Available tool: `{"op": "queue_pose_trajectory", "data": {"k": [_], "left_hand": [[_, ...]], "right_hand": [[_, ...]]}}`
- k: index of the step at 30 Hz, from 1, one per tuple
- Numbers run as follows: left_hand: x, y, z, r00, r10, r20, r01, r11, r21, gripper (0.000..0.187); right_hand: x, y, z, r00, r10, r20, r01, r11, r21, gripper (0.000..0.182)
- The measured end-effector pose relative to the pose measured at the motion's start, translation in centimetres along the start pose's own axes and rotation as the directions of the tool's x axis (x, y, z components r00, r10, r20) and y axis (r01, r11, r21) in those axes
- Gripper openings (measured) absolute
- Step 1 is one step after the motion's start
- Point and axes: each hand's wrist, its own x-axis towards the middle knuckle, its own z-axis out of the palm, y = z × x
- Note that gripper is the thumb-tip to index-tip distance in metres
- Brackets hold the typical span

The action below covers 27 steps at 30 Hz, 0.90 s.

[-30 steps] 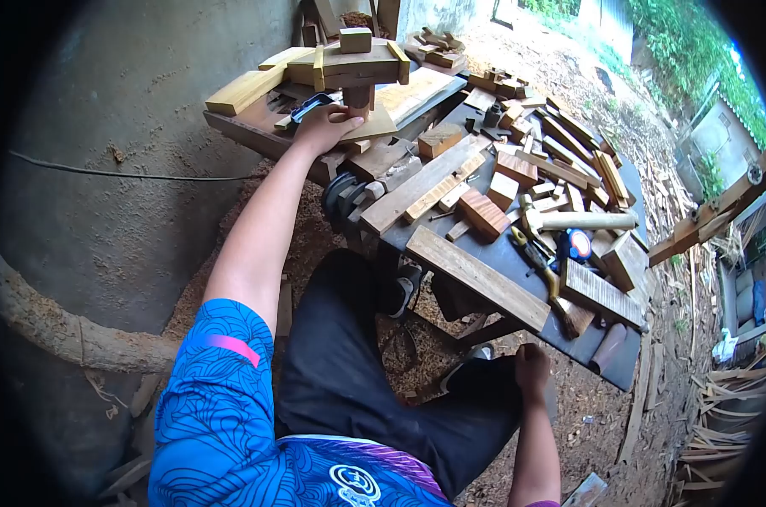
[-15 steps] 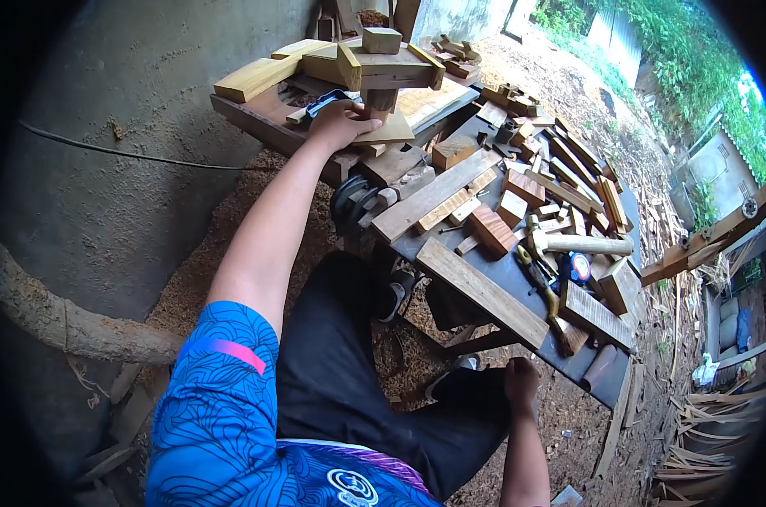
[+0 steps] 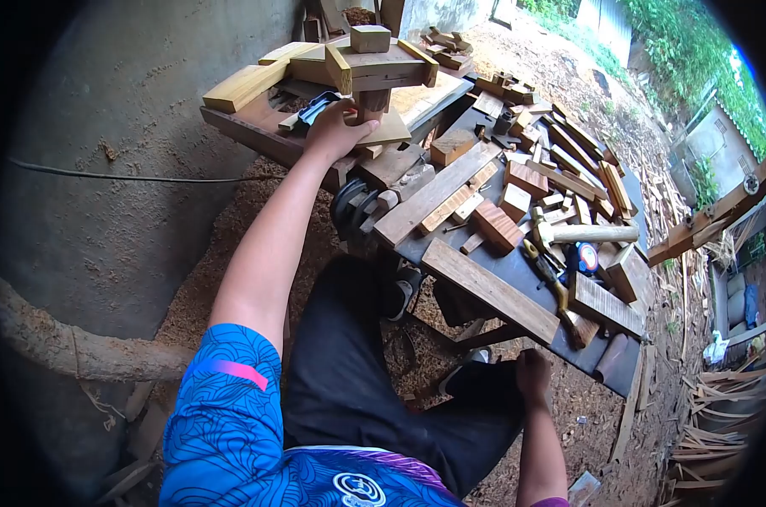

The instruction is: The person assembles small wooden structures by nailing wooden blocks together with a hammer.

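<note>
My left hand (image 3: 336, 133) reaches out to the work stand at the upper left. Its thumb and fingers close round the short wooden post (image 3: 372, 105), just above a flat board (image 3: 389, 128). Across the top of that post lies a wooden crosspiece (image 3: 383, 71) with lighter strips at its ends, and a small wooden block (image 3: 370, 39) sits on it. Beside the fingers is a blue tool (image 3: 317, 107), partly covered by the hand. My right hand (image 3: 532, 376) rests by my knee, its fingers curled in a loose fist with nothing visible in them.
A dark table (image 3: 518, 279) to the right carries many wood offcuts, a hammer (image 3: 590, 233), a brush (image 3: 579, 328) and a tape measure (image 3: 584, 257). A cable (image 3: 146, 178) runs along the wall. A thick log (image 3: 87, 342) lies at left, and shavings cover the ground.
The view has shifted slightly, so the table sits a little differently in frame. My left hand stays on the post and my right hand stays by my knee.
</note>
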Motion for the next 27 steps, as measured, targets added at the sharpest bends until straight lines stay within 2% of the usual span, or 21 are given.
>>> {"op": "queue_pose_trajectory", "data": {"k": [7,9,15,17,21,24,27], "left_hand": [[0.5,-0.4,0.2,0.999,-0.043,0.022,0.043,0.999,-0.007,0.057],[1.0,-0.8,0.3,0.995,-0.071,0.065,0.078,0.991,-0.113,0.058],[0.9,-0.1,0.0,0.994,-0.094,0.051,0.095,0.995,-0.017,0.060],[1.2,-0.6,0.3,0.993,-0.110,0.046,0.110,0.994,-0.010,0.061],[1.5,-1.0,0.2,0.993,-0.092,0.069,0.094,0.995,-0.029,0.064],[1.7,-1.3,0.0,0.996,-0.025,0.084,0.030,0.998,-0.054,0.060],[1.5,-1.4,-0.4,0.995,0.026,0.098,-0.016,0.994,-0.105,0.056]], "right_hand": [[0.0,0.0,0.1,0.999,0.038,-0.008,-0.038,0.998,-0.051,0.022],[0.0,0.4,0.3,1.000,0.020,-0.012,-0.020,0.999,-0.026,0.022],[0.1,0.0,0.3,0.999,0.035,-0.028,-0.036,0.999,-0.023,0.023],[0.2,0.6,0.7,0.998,-0.013,-0.066,0.010,0.999,-0.049,0.023],[0.0,-0.6,-0.1,0.998,0.050,-0.034,-0.050,0.999,-0.004,0.022],[-0.1,-0.2,0.1,0.993,-0.030,-0.118,0.033,0.999,0.028,0.021],[0.1,0.6,0.8,0.995,-0.021,-0.093,0.021,1.000,0.006,0.024]]}}
